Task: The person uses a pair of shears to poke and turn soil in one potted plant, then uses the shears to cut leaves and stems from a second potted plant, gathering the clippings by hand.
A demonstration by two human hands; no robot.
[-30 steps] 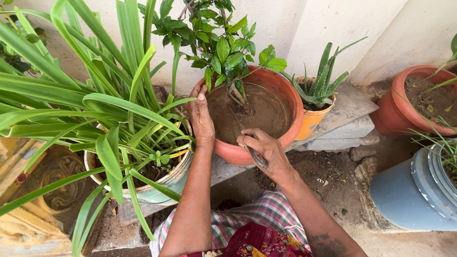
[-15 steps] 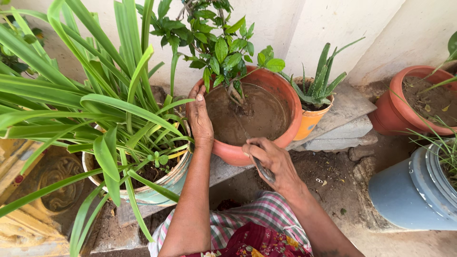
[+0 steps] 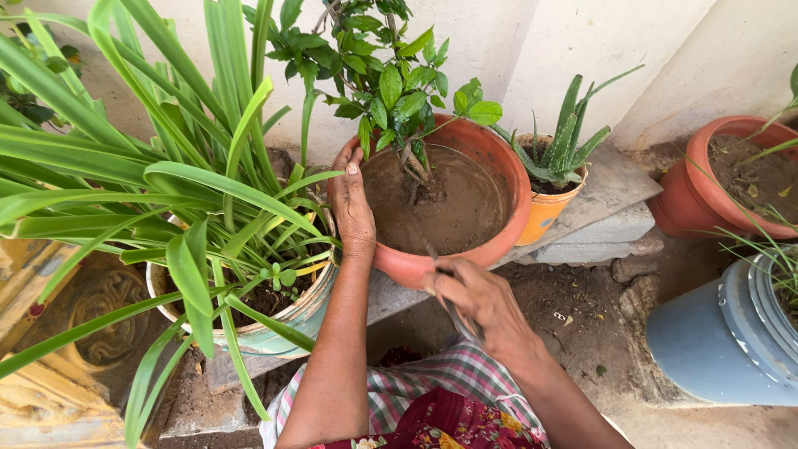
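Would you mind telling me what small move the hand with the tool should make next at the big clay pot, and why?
Probably push the tool a little deeper into the wet soil near the plant stem. The right hand holds its tip just over the rim, angled at the soil, while the left hand grips the clay pot at its rim, steadying it.

Pale plastered wall (image 3: pixel 582 50) behind, bare dirt floor (image 3: pixel 582 308), soft daylight.
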